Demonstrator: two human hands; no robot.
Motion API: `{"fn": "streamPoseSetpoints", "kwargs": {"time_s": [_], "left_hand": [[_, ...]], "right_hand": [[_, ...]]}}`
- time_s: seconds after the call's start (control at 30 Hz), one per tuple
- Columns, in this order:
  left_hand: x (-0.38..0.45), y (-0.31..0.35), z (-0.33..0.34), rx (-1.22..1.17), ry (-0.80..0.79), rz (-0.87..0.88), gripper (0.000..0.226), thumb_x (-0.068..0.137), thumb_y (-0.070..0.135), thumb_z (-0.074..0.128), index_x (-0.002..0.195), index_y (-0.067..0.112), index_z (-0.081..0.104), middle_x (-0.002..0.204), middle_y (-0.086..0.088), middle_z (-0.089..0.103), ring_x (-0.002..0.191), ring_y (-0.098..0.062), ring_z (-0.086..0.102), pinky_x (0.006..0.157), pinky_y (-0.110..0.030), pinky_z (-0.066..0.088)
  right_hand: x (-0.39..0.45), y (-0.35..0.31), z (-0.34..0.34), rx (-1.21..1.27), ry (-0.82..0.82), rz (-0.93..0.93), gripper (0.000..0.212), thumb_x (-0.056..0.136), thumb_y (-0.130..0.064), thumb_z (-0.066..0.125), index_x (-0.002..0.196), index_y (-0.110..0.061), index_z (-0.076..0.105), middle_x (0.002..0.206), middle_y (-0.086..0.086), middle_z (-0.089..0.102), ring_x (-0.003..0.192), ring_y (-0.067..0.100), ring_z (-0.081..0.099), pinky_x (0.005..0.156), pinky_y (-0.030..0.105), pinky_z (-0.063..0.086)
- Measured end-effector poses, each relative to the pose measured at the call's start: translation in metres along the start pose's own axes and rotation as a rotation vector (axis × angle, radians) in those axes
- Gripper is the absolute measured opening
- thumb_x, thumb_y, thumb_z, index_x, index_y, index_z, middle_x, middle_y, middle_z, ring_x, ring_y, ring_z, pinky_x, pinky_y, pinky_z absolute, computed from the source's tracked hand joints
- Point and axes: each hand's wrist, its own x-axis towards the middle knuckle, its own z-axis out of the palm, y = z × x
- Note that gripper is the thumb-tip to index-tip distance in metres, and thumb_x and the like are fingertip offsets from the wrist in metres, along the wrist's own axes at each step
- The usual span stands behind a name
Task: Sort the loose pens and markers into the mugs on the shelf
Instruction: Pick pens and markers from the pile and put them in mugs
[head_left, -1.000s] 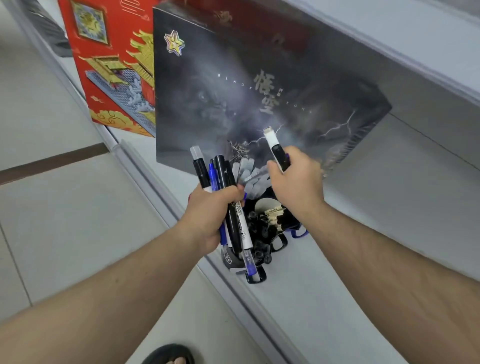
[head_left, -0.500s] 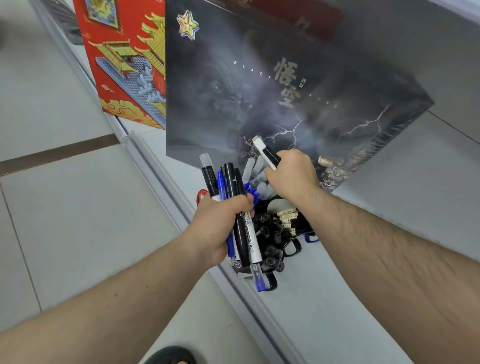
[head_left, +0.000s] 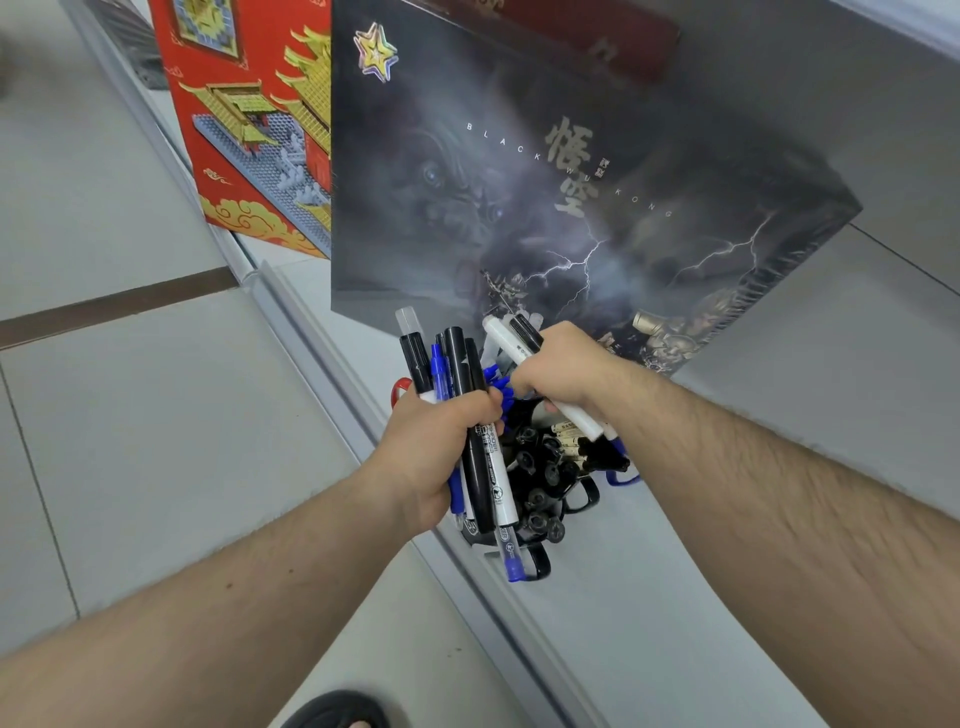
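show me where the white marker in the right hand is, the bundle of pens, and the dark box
white marker (head_left: 511, 347), head view, on its barrel above the fist
bundle of pens (head_left: 457, 358), head view, on a black cap
dark box (head_left: 519, 182), head view, on its front face

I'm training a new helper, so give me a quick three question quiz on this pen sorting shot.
1. True or false: the left hand grips a bundle of pens and markers.
2. Multiple choice: what does the right hand hold? A) a red box B) a white marker with a black cap C) scissors
3. Fill in: the mugs stand on the shelf in front of the dark ______.

Key: 1 true. 2 B, the white marker with a black cap. 3 box, the dark box printed BLACK WUKONG.
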Motion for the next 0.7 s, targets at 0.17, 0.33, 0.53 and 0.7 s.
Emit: {"fn": "streamPoseSetpoints", "kwargs": {"time_s": [0.17,0.33,0.53,0.7], "left_hand": [[-0.002,0.000,0.004,0.046,-0.013,-0.005,0.010,0.083,-0.001,0.065,0.086,0.008,0.067,0.066,-0.007,0.061,0.061,-0.017,0.059,0.062,-0.032,0.053],[-0.014,0.007,0.012,0.217,-0.109,0.022,0.023,0.080,-0.010,0.060,0.070,0.010,0.060,0.060,-0.005,0.056,0.060,-0.020,0.055,0.059,-0.030,0.050],[-0.064,0.024,0.061,0.321,-0.311,-0.062,0.003,0.086,0.001,0.063,0.084,-0.001,0.065,0.065,-0.010,0.061,0.053,-0.020,0.062,0.052,-0.028,0.053],[-0.103,0.036,0.097,0.463,-0.373,-0.074,0.005,0.083,0.005,0.067,0.079,0.006,0.071,0.074,-0.018,0.062,0.065,-0.030,0.062,0.067,-0.047,0.057]], "right_hand": [[-0.019,0.003,-0.017,0.120,-0.002,0.007,0.018,0.075,0.000,0.071,0.075,-0.007,0.055,0.057,0.005,0.050,0.032,0.010,0.042,0.037,0.015,0.035],[-0.080,0.021,-0.013,0.659,0.030,0.011,0.023,0.091,-0.032,0.069,0.089,-0.012,0.057,0.062,0.007,0.056,0.045,0.016,0.050,0.043,0.025,0.039],[-0.187,0.060,-0.029,0.766,0.050,0.032,0.031,0.096,-0.038,0.060,0.076,-0.016,0.067,0.067,0.003,0.058,0.055,0.015,0.050,0.057,0.027,0.042],[-0.262,0.088,-0.056,0.508,0.198,0.046,0.039,0.087,-0.039,0.070,0.075,-0.006,0.053,0.055,-0.008,0.034,0.051,0.011,0.030,0.054,0.027,0.026]]}}
